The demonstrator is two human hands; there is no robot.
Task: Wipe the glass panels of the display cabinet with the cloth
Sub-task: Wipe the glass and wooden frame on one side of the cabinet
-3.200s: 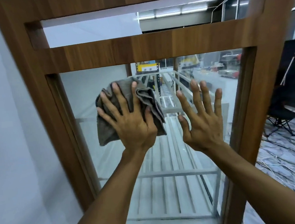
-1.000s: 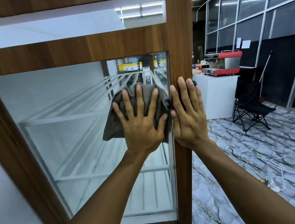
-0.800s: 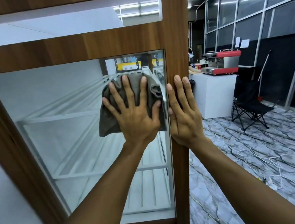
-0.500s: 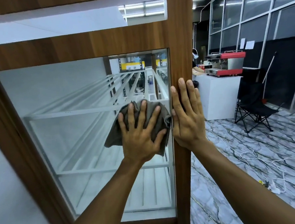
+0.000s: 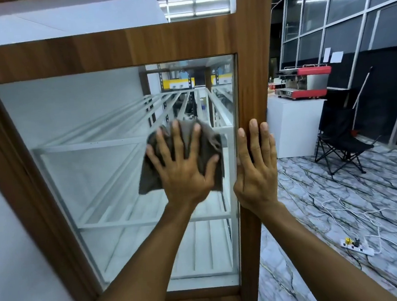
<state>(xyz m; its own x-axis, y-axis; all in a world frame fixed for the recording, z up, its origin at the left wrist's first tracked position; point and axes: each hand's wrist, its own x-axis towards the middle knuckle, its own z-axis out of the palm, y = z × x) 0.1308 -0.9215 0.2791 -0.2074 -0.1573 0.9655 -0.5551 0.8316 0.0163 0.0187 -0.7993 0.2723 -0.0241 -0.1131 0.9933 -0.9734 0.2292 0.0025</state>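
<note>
- Head view: pressing a grey-brown cloth [image 5: 212, 142] flat against the glass panel [image 5: 87, 164] of the display cabinet [image 5: 113, 50] with the left hand [image 5: 183, 175], fingers straight and spread wide, palm over the cloth's middle.
- Lying right of the panel's centre, near the wooden post [image 5: 252, 63], level with the upper white rack [image 5: 85, 145] behind the glass.
- Resting the right hand [image 5: 256, 172] flat on that post, fingers straight and together, gripping nothing.
- Standing beyond at right: red espresso machine [image 5: 306, 82], black folding chair [image 5: 341, 139], white power strip [image 5: 358, 248] on the marbled floor [image 5: 316, 212].
</note>
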